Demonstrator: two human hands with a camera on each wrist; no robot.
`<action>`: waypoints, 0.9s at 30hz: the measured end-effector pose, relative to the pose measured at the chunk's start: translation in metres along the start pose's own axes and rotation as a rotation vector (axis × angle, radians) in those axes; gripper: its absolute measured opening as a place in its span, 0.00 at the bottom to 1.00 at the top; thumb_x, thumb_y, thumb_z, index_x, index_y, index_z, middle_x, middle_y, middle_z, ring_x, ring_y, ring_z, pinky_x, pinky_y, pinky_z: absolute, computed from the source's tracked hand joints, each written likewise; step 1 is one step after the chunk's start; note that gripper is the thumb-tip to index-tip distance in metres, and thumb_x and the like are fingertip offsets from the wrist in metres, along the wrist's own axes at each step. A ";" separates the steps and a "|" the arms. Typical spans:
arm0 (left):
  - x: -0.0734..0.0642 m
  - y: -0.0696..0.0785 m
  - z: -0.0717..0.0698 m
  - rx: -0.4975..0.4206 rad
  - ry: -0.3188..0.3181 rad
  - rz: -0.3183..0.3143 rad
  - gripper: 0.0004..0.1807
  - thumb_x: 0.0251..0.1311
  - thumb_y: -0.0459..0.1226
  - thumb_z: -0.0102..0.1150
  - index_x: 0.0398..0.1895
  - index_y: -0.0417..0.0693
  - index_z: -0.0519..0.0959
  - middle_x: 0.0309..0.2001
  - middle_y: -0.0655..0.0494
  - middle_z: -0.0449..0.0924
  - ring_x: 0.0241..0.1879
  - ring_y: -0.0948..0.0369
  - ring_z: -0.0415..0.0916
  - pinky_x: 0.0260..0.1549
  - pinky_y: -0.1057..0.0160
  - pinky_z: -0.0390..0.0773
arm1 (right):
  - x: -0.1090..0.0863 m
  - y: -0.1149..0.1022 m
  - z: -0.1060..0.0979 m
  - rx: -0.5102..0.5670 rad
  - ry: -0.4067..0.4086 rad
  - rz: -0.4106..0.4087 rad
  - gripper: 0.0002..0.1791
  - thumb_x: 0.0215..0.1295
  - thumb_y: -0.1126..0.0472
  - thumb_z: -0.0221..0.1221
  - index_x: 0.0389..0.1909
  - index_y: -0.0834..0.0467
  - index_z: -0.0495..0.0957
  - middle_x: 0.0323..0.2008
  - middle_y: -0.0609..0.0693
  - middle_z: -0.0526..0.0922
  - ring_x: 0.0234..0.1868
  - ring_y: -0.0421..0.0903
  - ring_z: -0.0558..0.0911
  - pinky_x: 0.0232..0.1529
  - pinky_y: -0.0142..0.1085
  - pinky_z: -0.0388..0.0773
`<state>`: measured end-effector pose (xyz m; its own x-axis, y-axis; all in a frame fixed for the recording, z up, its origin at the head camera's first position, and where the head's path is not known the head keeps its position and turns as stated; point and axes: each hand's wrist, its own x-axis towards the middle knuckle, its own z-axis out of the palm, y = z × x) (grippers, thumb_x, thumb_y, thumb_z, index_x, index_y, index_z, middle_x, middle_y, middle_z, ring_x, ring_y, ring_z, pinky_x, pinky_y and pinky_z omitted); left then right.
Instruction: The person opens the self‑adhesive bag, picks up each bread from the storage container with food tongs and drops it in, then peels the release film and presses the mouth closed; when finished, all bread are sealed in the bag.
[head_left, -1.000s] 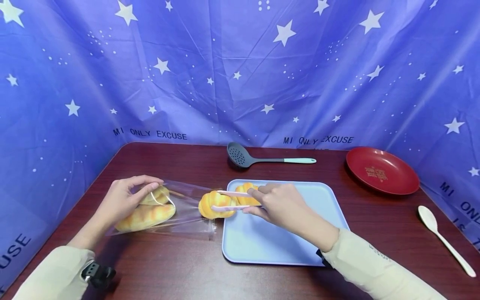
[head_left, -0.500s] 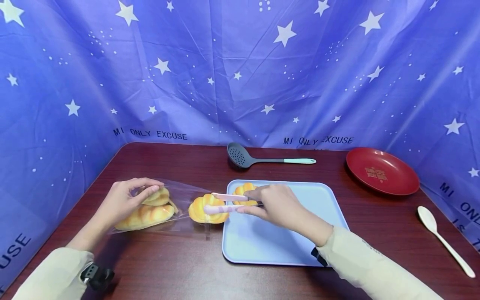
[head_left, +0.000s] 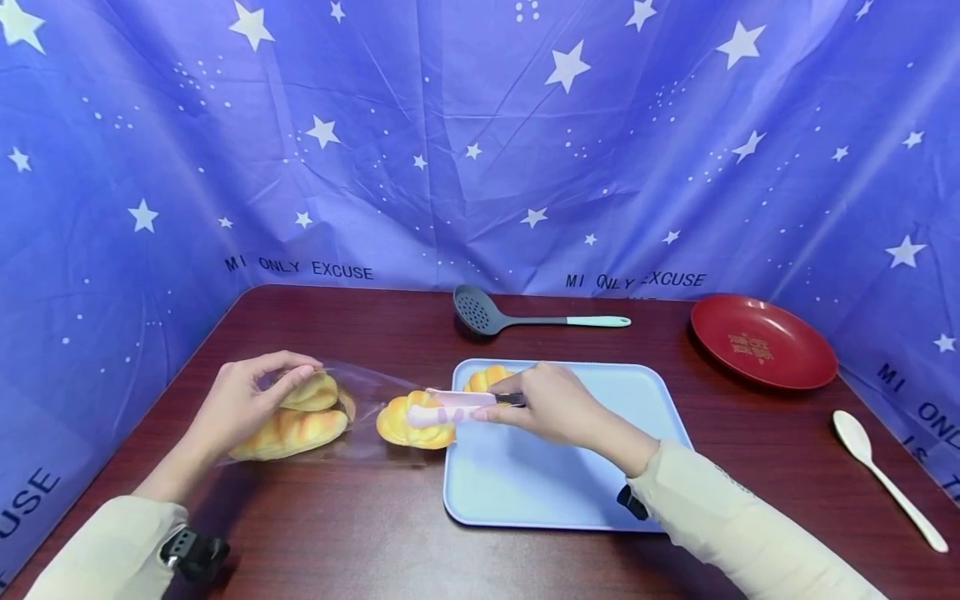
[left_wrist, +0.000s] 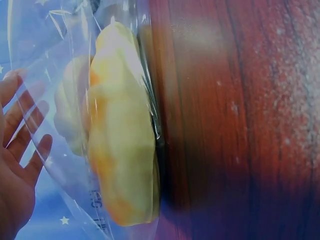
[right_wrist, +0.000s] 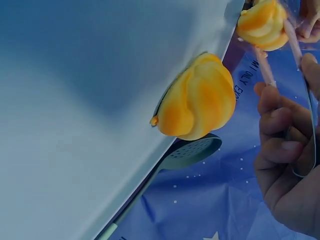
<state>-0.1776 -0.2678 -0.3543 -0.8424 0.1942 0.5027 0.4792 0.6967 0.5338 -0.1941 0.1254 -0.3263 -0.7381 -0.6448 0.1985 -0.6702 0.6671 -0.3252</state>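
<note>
This looks like a tabletop set screened off with cloth and dressed with kitchen things; what room or building surrounds it cannot be told. A blue curtain (head_left: 420,179) with pale stars and printed lettering hangs in folds beyond both hands and wraps round to the left of the left hand (head_left: 243,404) and the right of the right hand (head_left: 551,402). A dark reddish wood-grain table (head_left: 360,533) lies beneath them. The kitchen look comes from pink tongs (head_left: 450,414) in the right hand, a pale blue tray (head_left: 555,492) under it, a slotted skimmer (head_left: 476,312) beyond it, and a red plate (head_left: 765,342) and white spoon (head_left: 853,437) to its right.
</note>
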 end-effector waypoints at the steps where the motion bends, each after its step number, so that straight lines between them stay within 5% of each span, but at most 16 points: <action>1: 0.000 0.000 0.000 0.001 0.007 0.000 0.06 0.68 0.34 0.64 0.42 0.52 0.88 0.38 0.59 0.89 0.41 0.80 0.77 0.41 0.79 0.72 | 0.001 0.000 0.000 -0.001 -0.009 0.021 0.22 0.67 0.41 0.65 0.46 0.55 0.90 0.22 0.41 0.83 0.19 0.32 0.67 0.28 0.32 0.71; 8: 0.002 0.002 -0.002 -0.011 0.036 -0.023 0.06 0.69 0.34 0.64 0.41 0.53 0.88 0.38 0.57 0.89 0.41 0.82 0.76 0.42 0.78 0.70 | 0.004 0.001 -0.004 0.009 -0.061 0.062 0.20 0.67 0.42 0.65 0.44 0.54 0.90 0.33 0.43 0.88 0.25 0.34 0.75 0.30 0.32 0.74; 17: 0.002 0.003 -0.003 0.009 0.087 -0.032 0.06 0.70 0.34 0.62 0.41 0.52 0.87 0.38 0.54 0.89 0.38 0.79 0.74 0.36 0.75 0.69 | 0.005 -0.003 -0.018 -0.039 -0.088 0.038 0.23 0.65 0.39 0.65 0.46 0.53 0.90 0.24 0.40 0.84 0.21 0.34 0.73 0.27 0.33 0.73; 27: 0.002 0.003 -0.002 -0.012 0.067 -0.025 0.07 0.71 0.34 0.60 0.42 0.51 0.87 0.40 0.54 0.89 0.41 0.81 0.75 0.39 0.77 0.69 | 0.005 -0.006 -0.015 -0.099 -0.024 -0.035 0.20 0.65 0.38 0.65 0.40 0.50 0.90 0.14 0.35 0.71 0.18 0.33 0.67 0.20 0.31 0.64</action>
<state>-0.1770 -0.2668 -0.3499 -0.8358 0.1300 0.5335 0.4616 0.6925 0.5544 -0.1948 0.1240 -0.3092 -0.7127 -0.6766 0.1854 -0.7010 0.6768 -0.2248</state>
